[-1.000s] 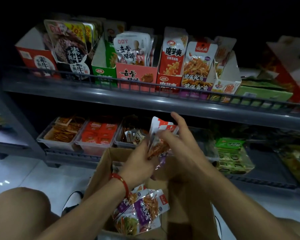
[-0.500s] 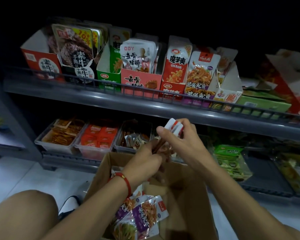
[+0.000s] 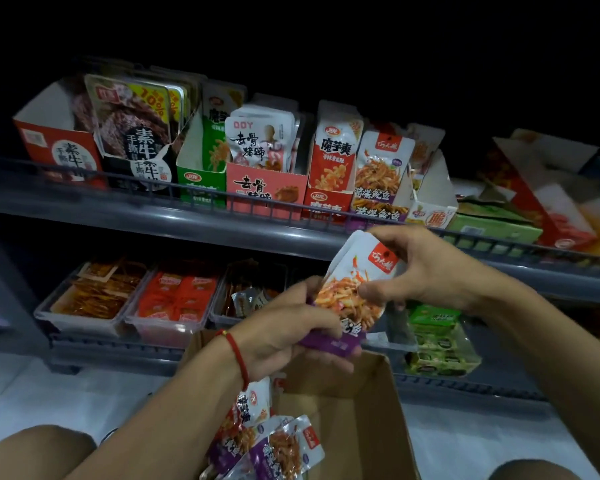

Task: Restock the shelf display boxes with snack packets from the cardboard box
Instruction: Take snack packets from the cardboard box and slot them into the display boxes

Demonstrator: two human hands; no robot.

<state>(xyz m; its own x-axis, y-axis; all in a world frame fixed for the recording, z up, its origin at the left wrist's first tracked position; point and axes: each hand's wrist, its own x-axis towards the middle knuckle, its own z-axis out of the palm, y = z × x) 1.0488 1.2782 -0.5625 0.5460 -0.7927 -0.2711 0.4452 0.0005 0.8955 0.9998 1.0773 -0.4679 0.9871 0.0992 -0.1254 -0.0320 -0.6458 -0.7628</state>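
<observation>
Two hands, left hand [image 3: 284, 327] and right hand [image 3: 426, 268], grip snack packets [image 3: 357, 289] tilted upright, logo end toward the shelf rail [image 3: 187, 194], above the cardboard box [image 3: 343, 410].

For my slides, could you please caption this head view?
Both hands, left hand and right hand, hold purple-and-white snack packets above the brown cardboard box.

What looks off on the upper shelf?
At the right end of the upper shelf, a red and white display box lies tipped over on a flattened green box instead of standing upright like the others. The black display box near the left has a torn front edge. Both hands hold a purple-bottomed packet.
</observation>
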